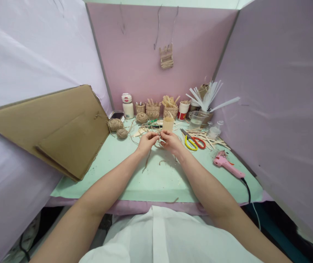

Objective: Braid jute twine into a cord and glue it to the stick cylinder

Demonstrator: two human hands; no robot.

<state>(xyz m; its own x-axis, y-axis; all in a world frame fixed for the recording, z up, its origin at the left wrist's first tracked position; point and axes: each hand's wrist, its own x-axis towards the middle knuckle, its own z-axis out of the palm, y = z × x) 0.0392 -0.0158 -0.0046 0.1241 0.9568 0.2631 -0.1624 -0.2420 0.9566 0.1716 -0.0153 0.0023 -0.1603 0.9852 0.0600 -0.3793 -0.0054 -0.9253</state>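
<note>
Brown, thin twine (147, 161) is hanging below our left hand (147, 141) and right hand (172, 141); we're apparently working it in pinched fingertips, needing steadiness.

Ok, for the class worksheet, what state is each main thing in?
Left hand: pinching twine
Right hand: pinching twine
Twine balls: wound
Scissors: lying down, blade gap unclear
Glue gun: lying down, corded, power unclear
White jar: upright, lidded
Cardboard: propped, slanting
Pale container: upright
Red-and-white cup: upright, filled
White strips: standing, fanned
Hanging basket: suspended
</note>
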